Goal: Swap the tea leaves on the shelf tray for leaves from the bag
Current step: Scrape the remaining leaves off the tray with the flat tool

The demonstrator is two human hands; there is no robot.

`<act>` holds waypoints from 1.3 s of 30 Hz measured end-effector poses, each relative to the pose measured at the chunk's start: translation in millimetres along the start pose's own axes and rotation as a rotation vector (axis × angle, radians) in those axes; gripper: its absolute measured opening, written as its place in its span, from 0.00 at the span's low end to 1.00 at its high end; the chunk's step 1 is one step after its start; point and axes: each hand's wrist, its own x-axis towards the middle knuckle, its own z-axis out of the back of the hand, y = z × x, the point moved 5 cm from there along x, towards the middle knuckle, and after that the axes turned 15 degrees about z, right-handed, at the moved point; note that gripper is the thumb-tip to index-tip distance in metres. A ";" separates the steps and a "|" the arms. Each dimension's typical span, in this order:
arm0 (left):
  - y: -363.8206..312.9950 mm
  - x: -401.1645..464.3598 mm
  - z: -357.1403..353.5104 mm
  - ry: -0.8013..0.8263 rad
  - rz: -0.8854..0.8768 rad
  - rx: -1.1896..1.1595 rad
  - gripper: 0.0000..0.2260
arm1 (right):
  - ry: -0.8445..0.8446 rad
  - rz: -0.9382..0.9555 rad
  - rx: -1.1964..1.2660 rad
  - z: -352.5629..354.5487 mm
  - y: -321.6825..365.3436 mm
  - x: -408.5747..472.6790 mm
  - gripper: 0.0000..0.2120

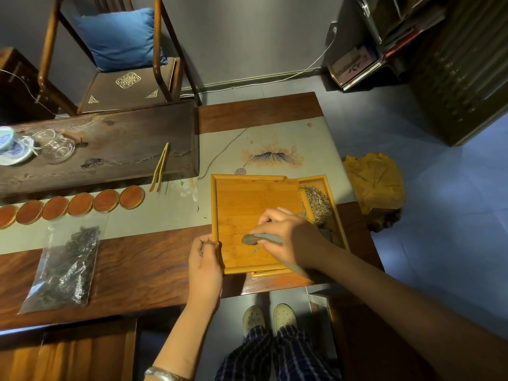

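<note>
A bamboo tray [242, 204] lies on the table's right part, its floor nearly bare with a few stray leaves. It overlaps a second bamboo tray [327, 185] on its right, where a heap of pale tea leaves [316, 202] lies. My left hand [204, 259] grips the first tray's near-left rim. My right hand [286, 237] holds a small grey brush [259, 239], its tip on the tray floor. A clear plastic bag of dark tea leaves [68, 265] lies flat at the left, away from both hands.
A row of round wooden coasters [79, 207] and bamboo tongs [160, 167] lie on the grey runner. A dark tea board [123, 144] with glass cups [56, 145] stands behind. A chair with a blue cushion [121, 39] faces the table. A yellow stool [373, 182] stands at right.
</note>
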 end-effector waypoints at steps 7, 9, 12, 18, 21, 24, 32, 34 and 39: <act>-5.3 -2.0 -2.3 -0.010 -0.036 0.024 0.12 | 0.066 0.064 0.065 -21.6 20.8 15.1 0.12; -6.8 -2.5 -1.8 -0.005 -0.037 0.018 0.11 | 0.076 0.067 0.068 -27.0 22.5 11.1 0.12; -7.5 -1.7 0.1 -0.012 -0.039 0.031 0.11 | 0.082 0.063 0.069 -26.6 16.9 2.0 0.12; -6.3 1.7 4.2 -0.003 -0.033 0.040 0.10 | 0.018 -0.033 0.082 -1.4 -14.5 -14.1 0.12; -10.0 1.9 6.0 -0.017 -0.048 0.048 0.10 | -0.102 -0.181 0.187 20.2 -35.0 -15.2 0.16; -11.5 3.1 8.9 -0.045 -0.051 0.078 0.10 | -0.115 -0.271 0.213 36.4 -50.8 -23.4 0.13; -7.8 6.9 17.9 -0.076 -0.007 0.126 0.09 | 0.104 -0.253 0.262 30.3 -61.7 -69.4 0.07; -8.9 6.1 18.3 -0.068 -0.008 0.135 0.09 | 0.133 -0.265 0.265 22.0 -63.7 -72.3 0.06; -11.5 3.3 18.9 -0.038 -0.027 0.157 0.10 | 0.137 -0.222 0.167 10.3 -68.6 -64.4 0.06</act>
